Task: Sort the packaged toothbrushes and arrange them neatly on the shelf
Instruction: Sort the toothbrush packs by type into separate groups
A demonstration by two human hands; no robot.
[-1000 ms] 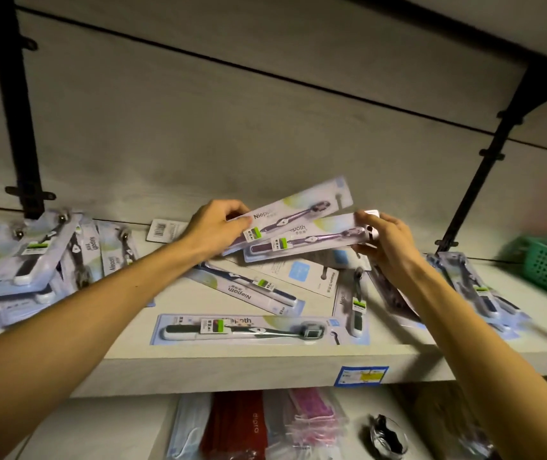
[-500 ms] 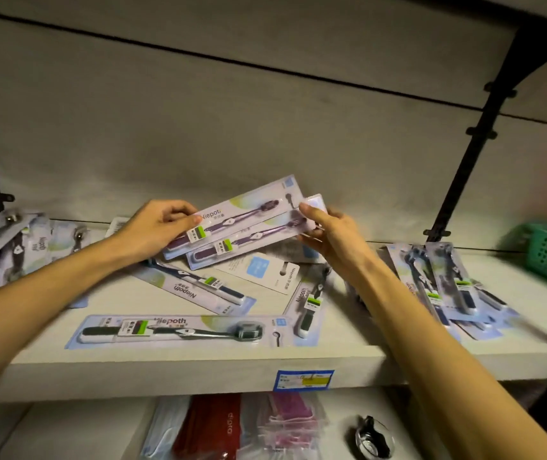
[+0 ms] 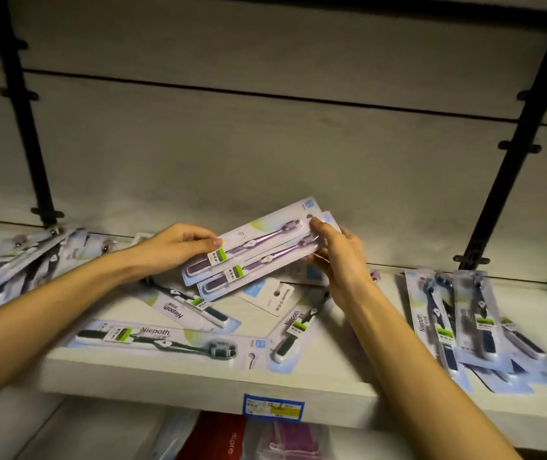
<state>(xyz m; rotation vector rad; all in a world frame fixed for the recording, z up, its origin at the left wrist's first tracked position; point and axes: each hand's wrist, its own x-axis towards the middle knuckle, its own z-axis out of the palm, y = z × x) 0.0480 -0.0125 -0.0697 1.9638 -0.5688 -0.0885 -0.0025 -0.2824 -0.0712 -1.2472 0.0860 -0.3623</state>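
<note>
Above the shelf (image 3: 199, 381), head view:
Purple packs: two packaged toothbrushes (image 3: 252, 250) held together, tilted, heads up-right, lifted off the board.
Left hand (image 3: 172, 249): grasps the packs' lower-left end, thumb on top.
Right hand (image 3: 340, 257): grasps their upper-right end, fingers curled round the edge.
Shelf board: dark-brush packs (image 3: 156, 338) lie loose below; more piled left (image 3: 16, 263) and right (image 3: 464, 323).

wall: grey panels (image 3: 265, 144); brackets: black (image 3: 511, 151); light: dim
</note>
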